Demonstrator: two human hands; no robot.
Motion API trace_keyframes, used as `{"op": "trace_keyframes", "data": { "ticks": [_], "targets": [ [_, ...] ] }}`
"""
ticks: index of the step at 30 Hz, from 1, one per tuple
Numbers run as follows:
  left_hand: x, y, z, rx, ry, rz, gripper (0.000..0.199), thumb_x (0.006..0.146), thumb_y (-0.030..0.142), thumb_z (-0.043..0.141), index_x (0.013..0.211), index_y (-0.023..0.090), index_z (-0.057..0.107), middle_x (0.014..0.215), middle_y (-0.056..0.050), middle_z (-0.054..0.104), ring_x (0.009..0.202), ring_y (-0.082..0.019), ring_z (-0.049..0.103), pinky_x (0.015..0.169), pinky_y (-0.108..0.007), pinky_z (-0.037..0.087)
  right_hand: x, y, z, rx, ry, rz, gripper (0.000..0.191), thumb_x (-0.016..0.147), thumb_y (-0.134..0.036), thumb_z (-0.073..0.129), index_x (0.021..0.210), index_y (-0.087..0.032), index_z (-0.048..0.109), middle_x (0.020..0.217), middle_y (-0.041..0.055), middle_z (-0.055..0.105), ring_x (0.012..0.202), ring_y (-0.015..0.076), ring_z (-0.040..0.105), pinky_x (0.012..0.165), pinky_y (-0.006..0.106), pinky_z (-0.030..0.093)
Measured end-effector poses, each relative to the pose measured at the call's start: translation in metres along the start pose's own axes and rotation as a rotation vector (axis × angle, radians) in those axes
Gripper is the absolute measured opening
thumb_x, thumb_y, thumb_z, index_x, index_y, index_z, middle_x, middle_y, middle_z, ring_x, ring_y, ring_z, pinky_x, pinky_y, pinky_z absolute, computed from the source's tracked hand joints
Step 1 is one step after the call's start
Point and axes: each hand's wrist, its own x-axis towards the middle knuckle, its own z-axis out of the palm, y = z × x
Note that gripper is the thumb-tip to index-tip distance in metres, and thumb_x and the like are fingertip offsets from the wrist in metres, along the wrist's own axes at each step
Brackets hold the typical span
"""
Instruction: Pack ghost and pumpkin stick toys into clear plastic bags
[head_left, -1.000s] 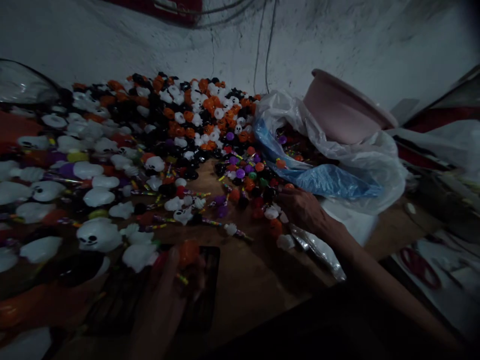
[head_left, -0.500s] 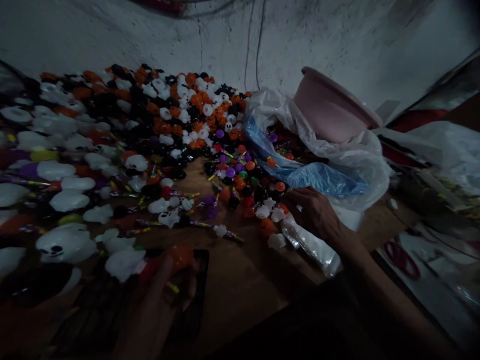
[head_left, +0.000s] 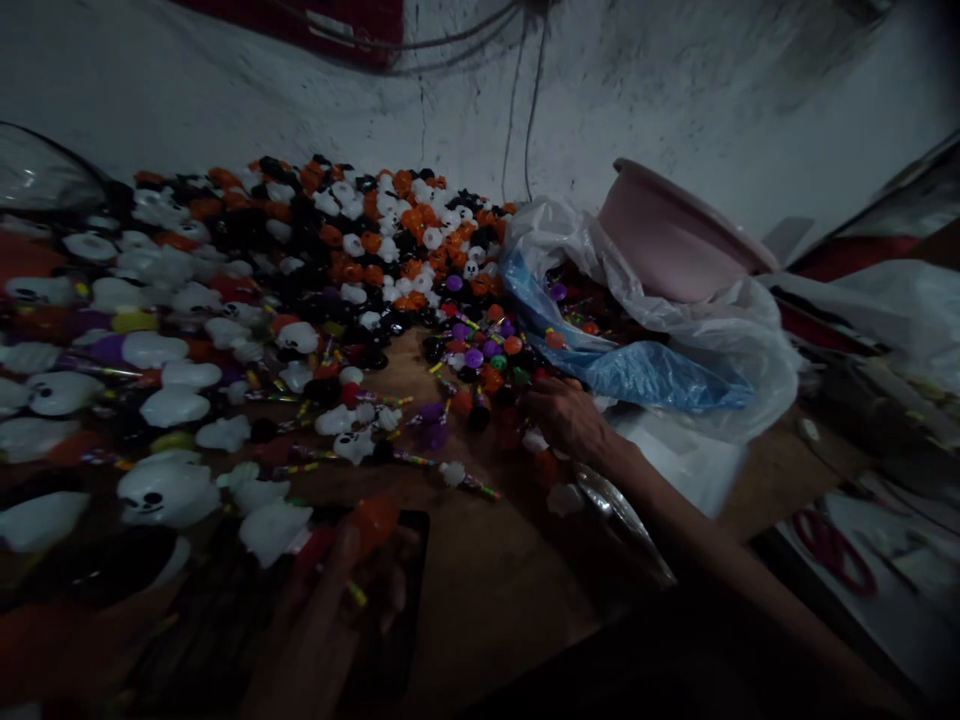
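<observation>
Near the front edge, my left hand [head_left: 337, 590] is closed around an orange pumpkin piece [head_left: 375, 522], with a red part and a yellow-striped bit beside it. A white ghost piece [head_left: 274, 530] lies just left of that hand, over a dark tray [head_left: 409, 600]. My right hand [head_left: 566, 415] reaches into the small pile of red, purple and orange pieces; its fingers are bent and their tips are hidden among dark red pieces. Below its wrist lie clear plastic bags [head_left: 619, 510]. A candy-filled stick [head_left: 450, 472] rests on the brown table [head_left: 480, 560].
A large heap of orange, white and black pieces [head_left: 405, 230] stands against the wall. At the right are a white and blue plastic bag [head_left: 660, 375] with pieces inside, a pink basin [head_left: 675, 235] and red-handled scissors [head_left: 832, 550].
My right hand has moved left from beside the clear bags into the red pieces. My left hand still holds the orange piece. The whole view has shifted slightly.
</observation>
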Motion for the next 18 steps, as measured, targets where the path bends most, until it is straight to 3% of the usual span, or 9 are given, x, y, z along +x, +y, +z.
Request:
{"op": "trace_keyframes", "data": {
  "ticks": [6, 11, 15, 18],
  "targets": [
    [-0.002, 0.002, 0.002, -0.009, 0.02, 0.019, 0.042, 0.068, 0.055, 0.071, 0.082, 0.016, 0.066, 0.073, -0.005, 0.068, 0.049, -0.013, 0.056, 0.041, -0.022, 0.039, 0.022, 0.003, 0.012, -0.015, -0.075, -0.055, 0.016, 0.083, -0.013, 0.054, 0.085, -0.016, 0.07, 0.091, 0.0102, 0.063, 0.086, 0.0225, 0.052, 0.073, 0.033, 0.031],
    [-0.004, 0.002, -0.007, -0.02, -0.078, 0.052, 0.035, 0.078, 0.05, 0.063, 0.087, 0.016, 0.064, 0.073, -0.002, 0.064, 0.049, -0.01, 0.055, 0.04, -0.02, 0.037, 0.029, 0.012, 0.022, 0.022, -0.044, -0.134, 0.014, 0.082, -0.014, 0.056, 0.08, -0.018, 0.069, 0.085, 0.0096, 0.063, 0.083, 0.0233, 0.053, 0.074, 0.036, 0.033],
    [-0.006, 0.004, -0.011, -0.105, -0.077, 0.002, 0.033, 0.083, 0.048, 0.059, 0.091, 0.016, 0.063, 0.075, -0.001, 0.063, 0.051, -0.008, 0.055, 0.043, -0.018, 0.038, 0.025, 0.006, 0.006, 0.052, 0.082, -0.184, 0.016, 0.088, -0.018, 0.051, 0.096, -0.019, 0.065, 0.104, 0.0115, 0.061, 0.097, 0.0263, 0.052, 0.084, 0.041, 0.036],
    [-0.006, 0.004, -0.01, -0.111, -0.098, 0.035, 0.032, 0.083, 0.045, 0.06, 0.097, 0.016, 0.061, 0.084, -0.004, 0.065, 0.055, -0.01, 0.058, 0.045, -0.019, 0.04, 0.014, -0.028, -0.017, 0.12, 0.194, -0.2, 0.021, 0.094, -0.024, 0.04, 0.102, -0.02, 0.058, 0.104, 0.0111, 0.06, 0.095, 0.0244, 0.053, 0.085, 0.041, 0.041]
  ]
}}
